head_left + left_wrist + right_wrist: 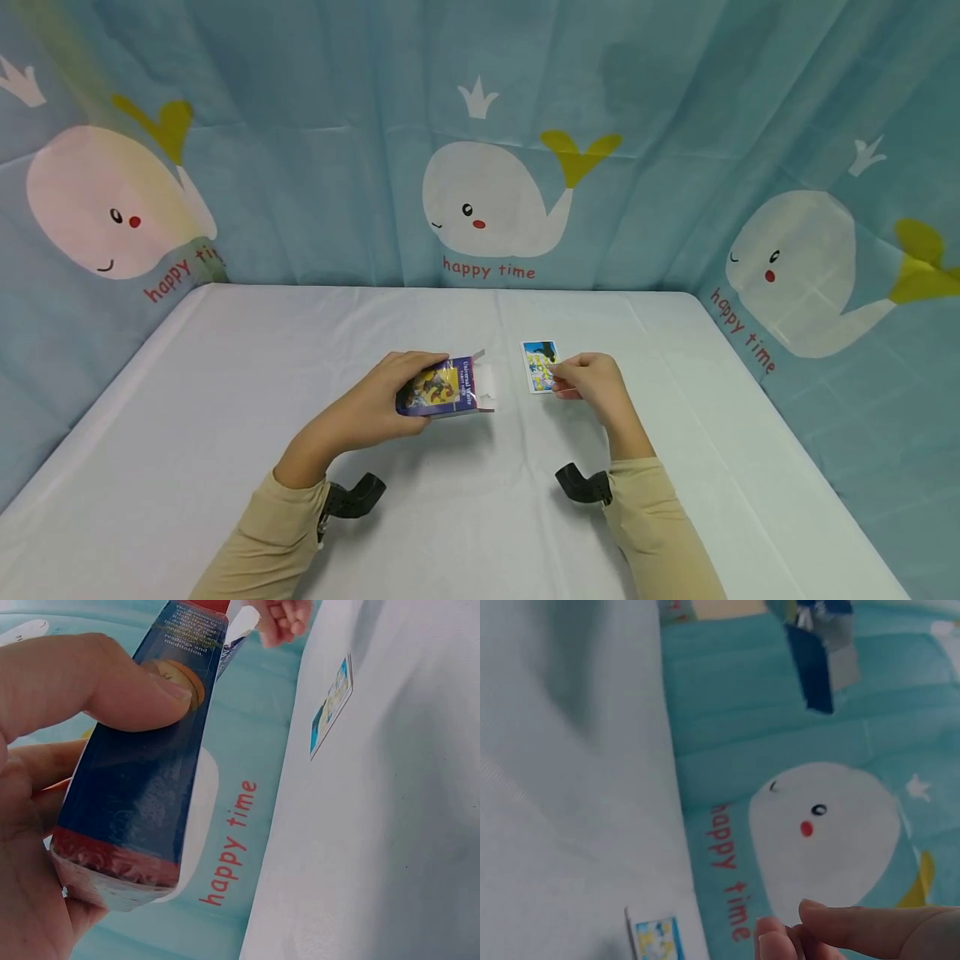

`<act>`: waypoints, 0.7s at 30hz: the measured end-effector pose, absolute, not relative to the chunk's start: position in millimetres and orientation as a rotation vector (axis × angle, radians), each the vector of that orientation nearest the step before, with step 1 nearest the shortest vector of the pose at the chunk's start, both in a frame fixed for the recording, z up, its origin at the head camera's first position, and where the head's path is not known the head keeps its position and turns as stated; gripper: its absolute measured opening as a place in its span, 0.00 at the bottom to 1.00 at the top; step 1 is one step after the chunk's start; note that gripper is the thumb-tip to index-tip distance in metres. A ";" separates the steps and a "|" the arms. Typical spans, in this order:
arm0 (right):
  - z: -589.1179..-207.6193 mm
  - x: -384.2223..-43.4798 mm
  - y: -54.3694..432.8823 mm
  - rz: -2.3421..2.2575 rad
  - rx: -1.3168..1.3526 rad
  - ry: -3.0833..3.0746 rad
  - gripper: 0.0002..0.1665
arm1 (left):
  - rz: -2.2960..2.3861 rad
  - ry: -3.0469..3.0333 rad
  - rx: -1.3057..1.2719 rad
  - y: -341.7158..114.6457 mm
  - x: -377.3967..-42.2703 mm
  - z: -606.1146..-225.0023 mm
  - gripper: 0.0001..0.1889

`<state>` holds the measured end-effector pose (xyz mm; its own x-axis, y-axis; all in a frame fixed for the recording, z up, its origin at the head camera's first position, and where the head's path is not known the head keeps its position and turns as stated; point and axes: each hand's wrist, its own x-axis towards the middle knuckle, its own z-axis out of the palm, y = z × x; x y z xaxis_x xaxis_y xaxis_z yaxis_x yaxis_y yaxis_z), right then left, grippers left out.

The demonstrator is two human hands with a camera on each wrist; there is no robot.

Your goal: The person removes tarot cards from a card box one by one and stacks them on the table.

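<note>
In the head view my left hand (380,400) grips a blue and purple tarot card box (437,389) above the table. Its flaps stand open at the right end. The left wrist view shows my left thumb (139,686) across the narrow dark-blue side of the box (135,780), with fingers behind. A picture card (537,367), blue and yellow with a white border, lies flat on the table; whether more cards lie beneath it I cannot tell. Over it my right hand (592,385) hovers, fingers loosely bent and holding nothing visible. The right wrist view has the fingertips apart from the card (657,939).
A white cloth (262,375) covers the table. Blue curtains with whale prints (487,200) stand along its back and both sides. Each wrist carries a black camera mount (358,496) that juts inward over the table.
</note>
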<state>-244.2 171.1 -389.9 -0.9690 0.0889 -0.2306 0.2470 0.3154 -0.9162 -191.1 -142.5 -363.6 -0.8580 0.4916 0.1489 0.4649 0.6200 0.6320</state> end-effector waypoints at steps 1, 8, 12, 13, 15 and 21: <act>-387.3 -242.6 169.7 -1.748 0.294 2.431 0.14 | 1.073 2.792 0.826 -142.4 -191.1 -363.8 0.41; -375.7 -232.5 159.3 -1.817 0.157 2.388 0.12 | 1.075 2.798 0.858 -142.1 -190.7 -364.1 0.41; -369.8 -227.1 153.0 -1.818 0.115 2.387 0.11 | 1.078 2.800 0.866 -142.0 -190.8 -364.4 0.40; -368.2 -225.5 151.1 -1.816 0.108 2.389 0.11 | 1.076 2.803 0.866 -142.1 -190.7 -364.5 0.40; -365.3 -222.4 147.6 -1.814 0.089 2.389 0.11 | 1.068 2.808 0.869 -142.2 -190.8 -364.8 0.40; -358.7 -213.8 138.7 -1.820 0.036 2.372 0.13 | 1.059 2.808 0.870 -142.2 -190.7 -365.5 0.40</act>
<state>-213.8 138.7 -358.7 -0.9883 -0.0728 -0.1343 0.1109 0.2631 -0.9584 -190.7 -142.2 -365.5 -0.8450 0.5058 0.1735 0.4945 0.6155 0.6137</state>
